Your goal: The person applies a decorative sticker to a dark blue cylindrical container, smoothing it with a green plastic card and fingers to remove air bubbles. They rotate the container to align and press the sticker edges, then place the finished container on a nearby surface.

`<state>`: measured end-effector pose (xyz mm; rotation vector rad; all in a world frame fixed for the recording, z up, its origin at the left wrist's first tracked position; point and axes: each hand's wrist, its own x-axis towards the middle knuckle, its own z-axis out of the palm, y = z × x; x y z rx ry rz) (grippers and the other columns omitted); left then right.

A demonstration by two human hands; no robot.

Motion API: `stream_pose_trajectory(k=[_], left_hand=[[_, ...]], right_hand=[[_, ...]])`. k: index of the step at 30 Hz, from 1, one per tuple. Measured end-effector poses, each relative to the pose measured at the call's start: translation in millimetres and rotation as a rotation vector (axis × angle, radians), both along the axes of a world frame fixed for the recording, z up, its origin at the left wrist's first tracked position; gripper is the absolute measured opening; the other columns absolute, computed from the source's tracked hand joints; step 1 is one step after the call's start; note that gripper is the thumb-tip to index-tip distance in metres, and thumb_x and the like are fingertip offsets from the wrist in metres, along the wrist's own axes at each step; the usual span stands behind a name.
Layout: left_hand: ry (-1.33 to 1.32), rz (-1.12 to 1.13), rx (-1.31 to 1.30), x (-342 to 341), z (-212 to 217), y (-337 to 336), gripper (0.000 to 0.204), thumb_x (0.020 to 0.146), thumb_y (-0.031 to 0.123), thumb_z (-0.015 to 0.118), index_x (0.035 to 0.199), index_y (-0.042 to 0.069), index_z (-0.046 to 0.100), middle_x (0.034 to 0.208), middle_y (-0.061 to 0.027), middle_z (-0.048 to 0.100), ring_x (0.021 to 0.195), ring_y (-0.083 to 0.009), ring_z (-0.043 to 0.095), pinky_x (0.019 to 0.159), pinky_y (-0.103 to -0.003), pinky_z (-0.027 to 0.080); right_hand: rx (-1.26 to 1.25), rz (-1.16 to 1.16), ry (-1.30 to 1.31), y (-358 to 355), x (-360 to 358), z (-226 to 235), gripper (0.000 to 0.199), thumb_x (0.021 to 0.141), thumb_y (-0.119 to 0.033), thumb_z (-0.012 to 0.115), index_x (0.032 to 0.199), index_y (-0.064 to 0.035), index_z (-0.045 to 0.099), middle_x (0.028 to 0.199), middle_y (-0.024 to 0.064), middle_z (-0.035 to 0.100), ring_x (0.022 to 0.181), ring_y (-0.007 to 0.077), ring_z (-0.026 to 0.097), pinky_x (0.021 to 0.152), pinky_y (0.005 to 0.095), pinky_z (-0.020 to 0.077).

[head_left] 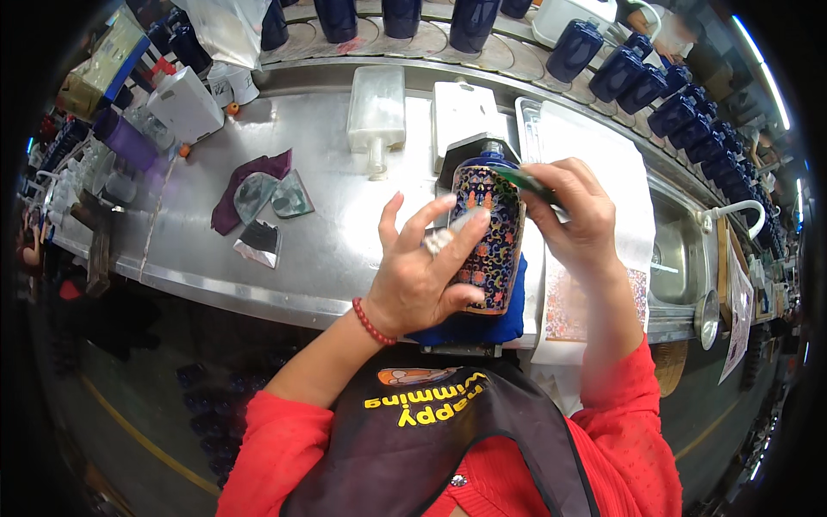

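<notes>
A dark blue bottle (488, 250) with a dense floral pattern in orange, yellow and pink lies tilted in front of me, its bare blue neck pointing away. My left hand (422, 269), fingers spread, rests over the bottle's left side with the fingertips on the pattern. White wrapping covers parts of its fingers, and red beads circle the wrist. Pinched in my right hand (573, 211) is a thin, flat green scraper (517, 178), its edge at the bottle's right shoulder. Beneath the bottle is a blue cloth (515, 314).
Left on the metal bench (319, 241) lie a purple cloth (228, 202) and several green scraper pieces (293, 196). A clear glass bottle (376, 112) lies beyond. Printed floral sheets (564, 302) and a sink (676, 233) are at right. Blue bottles (573, 50) line the conveyor behind.
</notes>
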<state>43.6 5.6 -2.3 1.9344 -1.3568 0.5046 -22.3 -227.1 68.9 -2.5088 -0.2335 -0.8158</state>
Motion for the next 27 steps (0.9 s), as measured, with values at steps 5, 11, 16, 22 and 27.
stream_pose_trajectory(k=[5,11,16,22,27], left_hand=[[0.196,0.031,-0.095,-34.5,-19.9,26.1,0.084,0.097,0.067,0.050,0.147,0.000,0.052,0.139,-0.0131,0.061,0.135,-0.0332,0.045,0.118,-0.061,0.014],[0.244,0.158,0.083,-37.2,-30.9,18.4,0.095,0.080,0.052,0.079,0.151,-0.001,0.043,0.130,-0.0155,0.062,0.135,-0.0359,0.045,0.115,-0.067,0.010],[0.133,0.137,0.047,-32.9,-25.4,17.6,0.095,0.077,0.052,0.081,0.148,-0.001,0.048,0.093,-0.0097,0.071,0.131,-0.0313,0.049,0.113,-0.071,0.009],[0.139,0.153,0.046,-33.6,-22.5,12.3,0.094,0.076,0.054,0.080,0.147,0.000,0.050,0.083,-0.0077,0.069,0.131,-0.0292,0.050,0.114,-0.071,0.008],[0.276,0.094,0.031,-37.3,-28.8,14.1,0.094,0.081,0.055,0.077,0.151,0.001,0.047,0.118,-0.0138,0.068,0.134,-0.0323,0.047,0.116,-0.066,0.011]], right_hand=[[-0.164,0.372,0.168,16.3,13.2,33.6,0.031,0.078,-0.002,0.078,0.108,-0.0074,0.072,0.091,0.0080,0.066,0.084,0.0285,0.064,0.077,0.0382,0.0513],[-0.483,0.203,0.064,46.8,12.2,46.3,0.018,0.080,-0.014,0.075,0.097,-0.0127,0.069,0.084,0.0070,0.055,0.081,0.0256,0.062,0.073,0.0400,0.0452],[-0.014,0.353,0.303,44.3,-15.3,36.3,0.035,0.075,0.003,0.080,0.107,-0.0078,0.074,0.087,0.0086,0.068,0.085,0.0277,0.067,0.077,0.0410,0.0540],[-0.160,0.526,0.289,49.2,-40.5,25.6,0.036,0.070,-0.003,0.080,0.105,-0.0103,0.075,0.089,0.0063,0.062,0.082,0.0259,0.062,0.075,0.0371,0.0495],[-0.163,0.121,0.042,44.5,-56.4,10.0,0.042,0.068,0.000,0.080,0.108,-0.0099,0.074,0.088,0.0056,0.060,0.080,0.0258,0.060,0.071,0.0374,0.0480]])
